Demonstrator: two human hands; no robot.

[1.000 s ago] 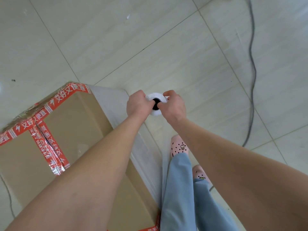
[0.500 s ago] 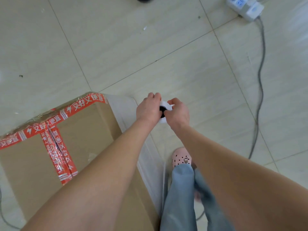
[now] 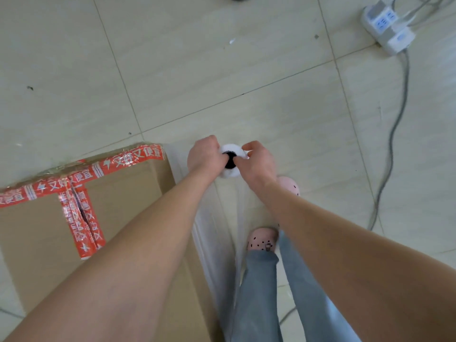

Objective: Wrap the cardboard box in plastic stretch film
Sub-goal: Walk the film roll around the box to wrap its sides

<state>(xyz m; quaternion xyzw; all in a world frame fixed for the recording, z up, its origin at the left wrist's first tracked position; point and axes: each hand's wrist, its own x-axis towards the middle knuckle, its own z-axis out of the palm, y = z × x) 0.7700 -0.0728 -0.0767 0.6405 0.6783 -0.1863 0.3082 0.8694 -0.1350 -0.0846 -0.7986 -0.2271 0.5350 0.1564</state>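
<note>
— Two hands on the roll, is it?

— Both. The left hand point(image 3: 203, 156) and the right hand point(image 3: 259, 161) are curled round the top of the stretch film roll point(image 3: 231, 173), one from each side, with fingers hooked at its dark core. Neither is free.

— Where is it against the cardboard box point(image 3: 128, 193)?

— Just off the box's far right corner, not touching the cardboard. The film sheet point(image 3: 217, 243) runs back from the roll along the box's right side, towards its near end.

— Anything different from a second ago?

— The person has walked on. One pink shoe point(image 3: 290, 187) is now about level with the box's far end, where both feet trailed further back before. A power strip point(image 3: 387, 25) and its cable point(image 3: 394, 124) have come into sight well beyond the box. The grip is unchanged.

— Meaning what for the job?

— I'd judge the right side is laid and the far corner comes next, so the roll has to swing round across the far face. The top, with its red tape point(image 3: 84, 174), looks bare in the middle, though shiny wrap shows at its far edge. I'd guess more passes remain.

— Any worry?

— The cable, perhaps, while circling the box.
</note>
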